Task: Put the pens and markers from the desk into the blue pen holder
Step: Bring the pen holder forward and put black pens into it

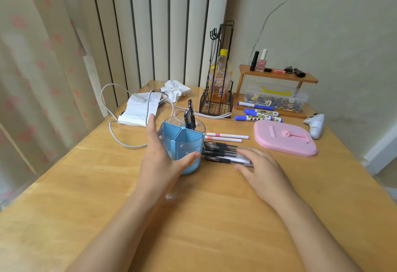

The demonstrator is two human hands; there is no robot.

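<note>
— Where do we have our left hand (159,155)?
— Spread against the blue pen holder (187,140): fingers straight along its left side, thumb across the front. Two upright pens (190,117) stand inside.
— And our right hand (262,168)?
— Flat, fingers laid on the black pens (221,151) lying on the counter (193,218), touching the holder's right. Blue markers (257,112) lie behind.

The pen holder (182,142) is light blue, the markers (257,112) white with blue caps, the pens (221,151) black, the stand (283,138) pink, the curtain (32,67) cream with pink spots.
</note>
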